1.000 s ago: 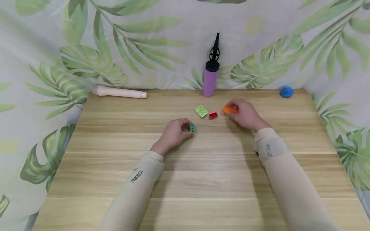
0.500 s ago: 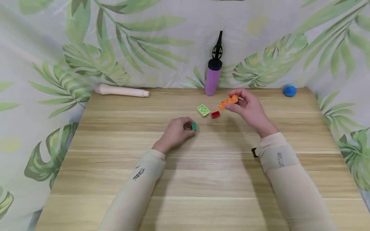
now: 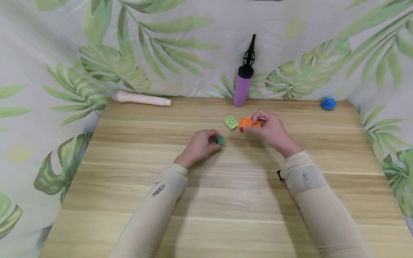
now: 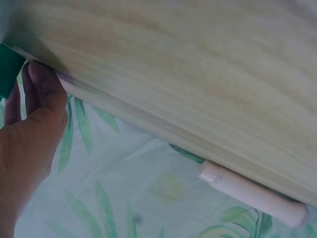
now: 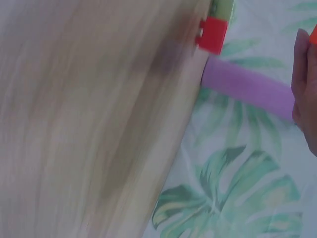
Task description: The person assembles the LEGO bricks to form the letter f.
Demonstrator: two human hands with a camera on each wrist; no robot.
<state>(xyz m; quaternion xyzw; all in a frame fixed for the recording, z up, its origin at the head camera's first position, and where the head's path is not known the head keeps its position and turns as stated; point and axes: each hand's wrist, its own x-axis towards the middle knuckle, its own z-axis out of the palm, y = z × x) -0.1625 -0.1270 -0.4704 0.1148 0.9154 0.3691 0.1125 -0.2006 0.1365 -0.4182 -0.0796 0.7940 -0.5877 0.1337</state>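
orange brick (image 3: 245,122) part-hides red brick (image 3: 241,130) in head view; right hand (image 3: 275,132) pinches orange, left hand (image 3: 199,144) green brick (image 3: 221,140).

The wood-grain desk (image 3: 232,222) bears a lime-green toy brick (image 3: 231,122), red brick (image 5: 213,35), purple balloon pump (image 3: 242,91), pale baton (image 3: 143,99) and round blue object (image 3: 328,104).

At the back of a wood-grain table (image 3: 226,218), left to right: pale pink tube (image 3: 143,98), purple cylindrical pump (image 3: 242,89), round blue object (image 3: 328,104). Before the pump: lime-green rectangular brick (image 3: 231,122); right of it, red brick (image 5: 213,35) and orange rectangular brick (image 3: 245,122); front-left, green brick (image 3: 221,140).
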